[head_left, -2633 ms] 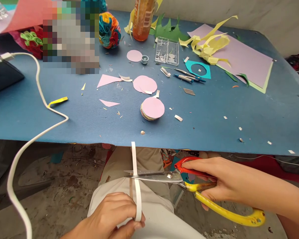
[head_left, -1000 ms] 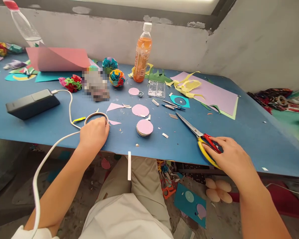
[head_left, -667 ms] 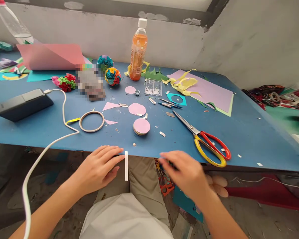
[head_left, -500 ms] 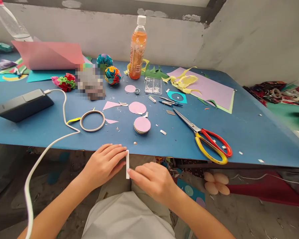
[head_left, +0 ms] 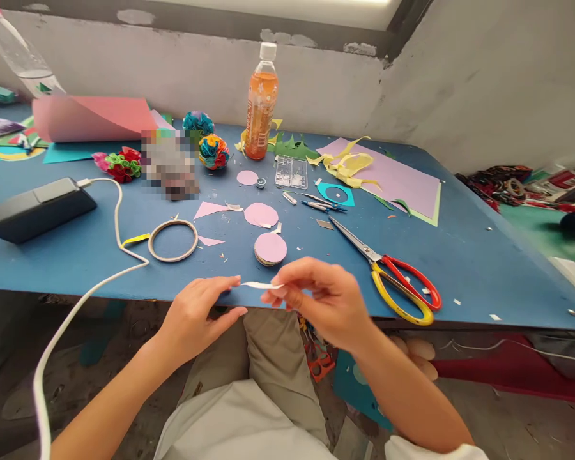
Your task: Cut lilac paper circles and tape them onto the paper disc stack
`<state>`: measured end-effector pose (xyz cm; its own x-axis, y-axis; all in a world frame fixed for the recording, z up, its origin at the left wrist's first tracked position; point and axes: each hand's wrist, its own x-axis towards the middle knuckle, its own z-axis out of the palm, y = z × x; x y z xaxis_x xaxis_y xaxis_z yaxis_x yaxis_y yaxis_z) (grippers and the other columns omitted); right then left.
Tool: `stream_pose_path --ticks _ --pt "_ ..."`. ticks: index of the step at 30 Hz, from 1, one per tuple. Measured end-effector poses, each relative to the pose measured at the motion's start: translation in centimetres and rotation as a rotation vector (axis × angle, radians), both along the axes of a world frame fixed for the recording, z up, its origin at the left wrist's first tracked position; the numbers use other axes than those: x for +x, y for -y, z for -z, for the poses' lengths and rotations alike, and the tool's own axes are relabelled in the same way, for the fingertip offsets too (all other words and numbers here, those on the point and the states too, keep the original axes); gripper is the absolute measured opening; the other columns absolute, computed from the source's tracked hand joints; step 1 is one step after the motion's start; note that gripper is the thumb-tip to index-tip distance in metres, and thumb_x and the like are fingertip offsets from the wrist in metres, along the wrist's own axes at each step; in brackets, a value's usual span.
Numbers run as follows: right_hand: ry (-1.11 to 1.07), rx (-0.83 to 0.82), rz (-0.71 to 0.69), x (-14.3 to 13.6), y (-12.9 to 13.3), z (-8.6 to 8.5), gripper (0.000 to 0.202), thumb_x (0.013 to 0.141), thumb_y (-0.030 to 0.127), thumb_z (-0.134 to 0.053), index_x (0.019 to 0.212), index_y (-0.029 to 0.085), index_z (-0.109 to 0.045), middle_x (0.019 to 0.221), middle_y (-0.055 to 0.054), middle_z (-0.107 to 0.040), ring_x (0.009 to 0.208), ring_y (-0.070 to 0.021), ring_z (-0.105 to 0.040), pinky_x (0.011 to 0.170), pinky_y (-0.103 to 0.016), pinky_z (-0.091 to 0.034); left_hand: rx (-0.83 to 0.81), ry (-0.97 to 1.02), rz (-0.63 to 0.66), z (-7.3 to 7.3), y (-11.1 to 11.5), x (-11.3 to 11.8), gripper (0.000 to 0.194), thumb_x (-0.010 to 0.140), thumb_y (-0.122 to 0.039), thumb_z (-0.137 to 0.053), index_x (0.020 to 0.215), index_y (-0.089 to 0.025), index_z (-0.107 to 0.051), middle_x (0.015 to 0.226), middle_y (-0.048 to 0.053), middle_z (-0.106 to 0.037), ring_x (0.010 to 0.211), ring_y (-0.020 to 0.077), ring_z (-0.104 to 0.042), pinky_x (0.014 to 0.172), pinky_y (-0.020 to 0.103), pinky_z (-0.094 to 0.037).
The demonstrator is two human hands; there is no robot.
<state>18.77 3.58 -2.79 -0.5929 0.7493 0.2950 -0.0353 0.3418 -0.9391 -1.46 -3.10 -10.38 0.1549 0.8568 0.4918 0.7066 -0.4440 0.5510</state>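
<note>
A thin white strip (head_left: 259,285), paper-like and slightly curled, is pinched at its right end between the thumb and fingers of my right hand (head_left: 323,297). The strip lies nearly level just above the table's front edge. Its other end reaches the index fingertip of my left hand (head_left: 201,313), whose thumb and fingers are spread apart. Whether it sticks to that fingertip is unclear. Just beyond my hands is a small round stack topped with a pink paper disc (head_left: 271,248). Another pink paper circle (head_left: 261,214) lies flat behind it.
Scissors (head_left: 383,265) with red and yellow handles lie right of my hands. A tape ring (head_left: 173,258), a white cable (head_left: 91,287) and a dark power bank (head_left: 38,207) are on the left. An orange drink bottle (head_left: 261,108) stands behind, near lilac paper (head_left: 397,179).
The strip has gone from upright below the table edge to nearly level above it. My right hand has risen with it in a pinch, while my left thumb and fingers have parted.
</note>
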Motion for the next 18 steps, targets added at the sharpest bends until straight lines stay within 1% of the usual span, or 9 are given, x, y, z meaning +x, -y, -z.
stream_pose_path --ticks 3,5,7,9,10,11,13,15,18 --pt "0.008 0.010 -0.158 0.7 -3.4 -2.3 0.006 0.080 0.017 -0.066 0.084 0.020 -0.065 0.074 0.001 -0.070 0.063 -0.0086 -0.067 0.056 -0.017 -0.053 -0.223 0.320 0.023 -2.7 -1.8 -0.4 0.046 0.078 -0.035 -0.068 0.120 -0.022 -0.052 0.119 0.010 -0.062 0.101 0.0205 -0.063 0.082 0.031 -0.052" --pt "0.036 0.041 -0.210 1.0 -5.6 -3.2 0.010 0.078 0.020 -0.069 0.087 0.020 -0.066 0.074 0.001 -0.071 0.065 -0.0098 -0.067 0.060 -0.019 -0.054 -0.324 0.536 0.079 -5.3 -4.0 -0.5 0.036 0.083 -0.039 -0.060 0.114 -0.021 -0.058 0.119 0.009 -0.062 0.100 0.0199 -0.063 0.081 0.030 -0.052" --pt "0.069 0.100 -0.202 1.3 -7.6 -3.4 0.017 0.074 0.025 -0.073 0.088 0.019 -0.066 0.072 0.001 -0.070 0.065 -0.0111 -0.067 0.060 -0.021 -0.054 -0.488 0.636 0.232 -7.8 -6.8 -0.3 0.036 0.086 -0.046 -0.053 0.109 -0.019 -0.062 0.109 0.009 -0.067 0.092 0.0197 -0.065 0.075 0.029 -0.053" --pt "0.091 0.187 -0.137 1.5 -9.2 -3.3 0.025 0.068 0.032 -0.078 0.085 0.019 -0.067 0.069 0.001 -0.069 0.063 -0.0112 -0.066 0.057 -0.022 -0.053 -0.717 0.574 0.466 -9.7 -9.5 0.2 0.037 0.083 -0.049 -0.056 0.098 -0.018 -0.068 0.095 0.008 -0.071 0.083 0.0188 -0.066 0.070 0.028 -0.053" --pt "0.092 0.230 -0.094 1.6 -10.0 -3.2 0.028 0.065 0.036 -0.079 0.084 0.018 -0.067 0.067 0.001 -0.068 0.061 -0.0109 -0.064 0.056 -0.022 -0.051 -0.805 0.538 0.552 -10.3 -10.6 0.4 0.034 0.081 -0.048 -0.059 0.093 -0.018 -0.070 0.091 0.007 -0.072 0.079 0.0175 -0.066 0.069 0.027 -0.053" --pt "0.091 0.270 -0.053 1.7 -10.6 -3.0 0.031 0.064 0.039 -0.079 0.083 0.018 -0.067 0.066 0.002 -0.067 0.060 -0.0106 -0.063 0.055 -0.022 -0.050 -0.872 0.512 0.614 -10.7 -11.5 0.6 0.031 0.080 -0.045 -0.061 0.088 -0.018 -0.071 0.086 0.006 -0.072 0.075 0.0160 -0.065 0.069 0.026 -0.053" --pt "0.101 0.335 0.004 2.0 -11.5 -2.8 0.034 0.065 0.045 -0.077 0.083 0.018 -0.066 0.063 0.002 -0.065 0.057 -0.0103 -0.061 0.054 -0.022 -0.048 -0.943 0.509 0.662 -10.9 -12.8 0.9 0.022 0.077 -0.038 -0.066 0.080 -0.017 -0.072 0.077 0.004 -0.071 0.068 0.0132 -0.063 0.067 0.024 -0.052" --pt "0.180 0.401 0.044 2.6 -12.0 -3.0 0.034 0.069 0.048 -0.073 0.085 0.017 -0.066 0.064 0.001 -0.065 0.057 -0.0107 -0.059 0.054 -0.024 -0.048 -0.940 0.546 0.636 -10.4 -13.4 1.0 0.017 0.076 -0.033 -0.068 0.073 -0.017 -0.071 0.070 0.003 -0.069 0.062 0.0109 -0.060 0.064 0.023 -0.050" --pt "0.526 0.485 0.115 4.2 -11.6 -3.9 0.030 0.076 0.042 -0.067 0.096 0.020 -0.067 0.082 -0.003 -0.069 0.068 -0.0143 -0.061 0.063 -0.028 -0.049 -0.890 0.564 0.541 -8.9 -13.6 1.1 0.019 0.076 -0.034 -0.067 0.072 -0.016 -0.071 0.066 0.001 -0.067 0.058 0.0095 -0.057 0.059 0.022 -0.048"
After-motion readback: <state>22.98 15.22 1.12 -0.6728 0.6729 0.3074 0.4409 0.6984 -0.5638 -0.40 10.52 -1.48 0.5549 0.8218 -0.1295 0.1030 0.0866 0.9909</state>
